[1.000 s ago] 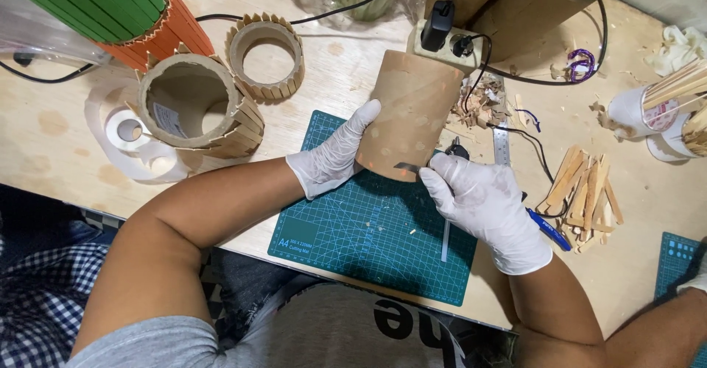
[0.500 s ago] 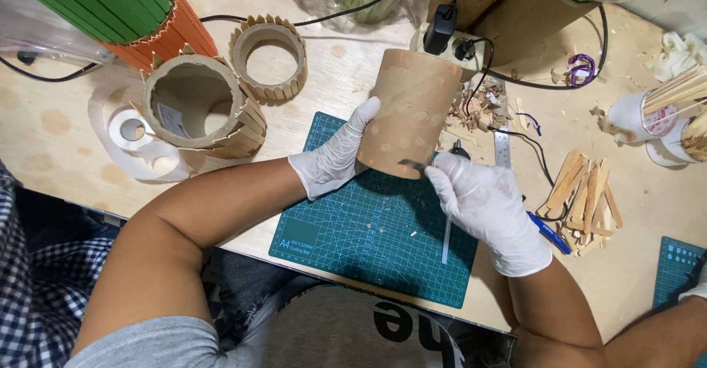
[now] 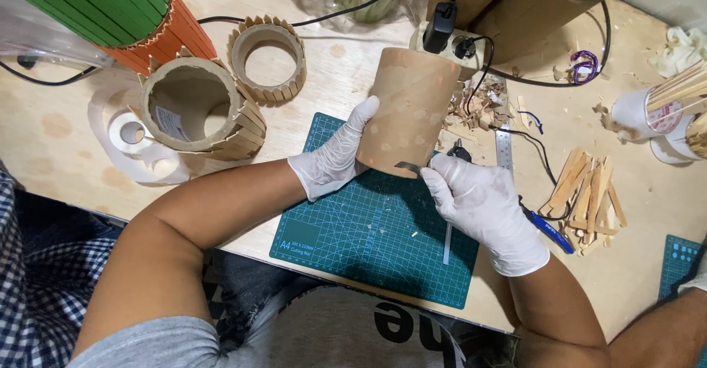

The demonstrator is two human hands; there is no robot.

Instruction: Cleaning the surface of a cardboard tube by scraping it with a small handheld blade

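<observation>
Head-camera view showed a brown cardboard tube (image 3: pixel 412 107) standing on end at the far edge of a green cutting mat (image 3: pixel 368 228), just past the middle of the plywood worktop (image 3: pixel 648 213). The left hand (image 3: pixel 335 158), gloved in white, was wrapped against the tube's side at 9 o'clock, its grip closed around the curved wall. The right hand (image 3: pixel 482 210), also gloved, pinched a small craft blade (image 3: pixel 407 167) with the tip against the tube's lower rim at 6 o'clock. The tube looked light and stiff but crushable, with faint round marks in its wall, so a broad palm hold on the side seemed sounder than a squeeze at the open end. A heap of flat wooden sticks (image 3: pixel 585 191) lay at 3 o'clock, and a stick-clad ring (image 3: pixel 269 59) at 11 o'clock.
</observation>
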